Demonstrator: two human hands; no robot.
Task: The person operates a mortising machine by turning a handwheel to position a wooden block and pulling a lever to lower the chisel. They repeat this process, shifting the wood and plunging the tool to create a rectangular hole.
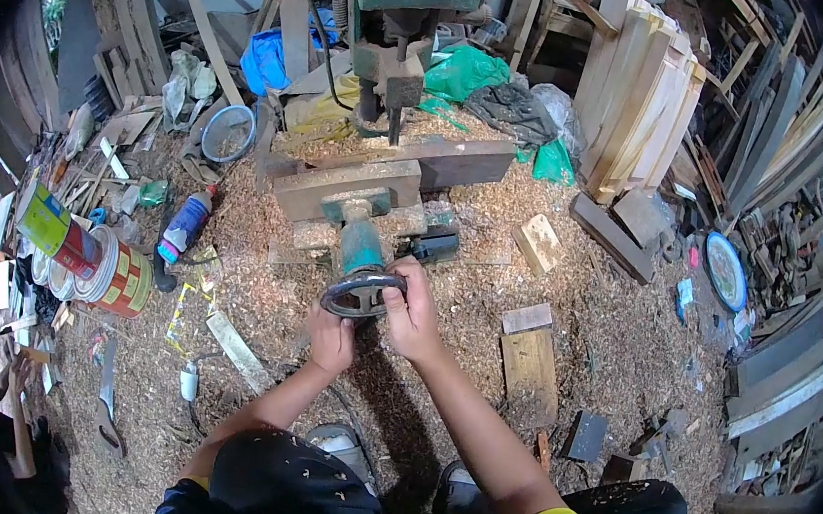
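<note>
From my remote seat I see both hands on 1 dark metal handwheel (360,294), just below frame centre, at the near end of a green machine (363,242) standing in deep sawdust. The right hand (413,315) is wrapped shut around the rim at about 3 o'clock. The left hand (331,340) is curled closed against the rim near 7 o'clock, knuckles up, though I cannot see its fingertips.

The wheel looks like rigid cast metal, heavy and fixed on its screw, so I judge it would turn stiffly, not lift away. The rim is probably dusty and a little slick, and opposite sides of it seem the best hold.

From the wheel, a thick timber (349,190) lies across the machine at 12 o'clock. Paint cans (84,260) sit at 9 o'clock, a bottle (187,224) at 10 o'clock, and a wood block (539,243) at 2 o'clock.
</note>
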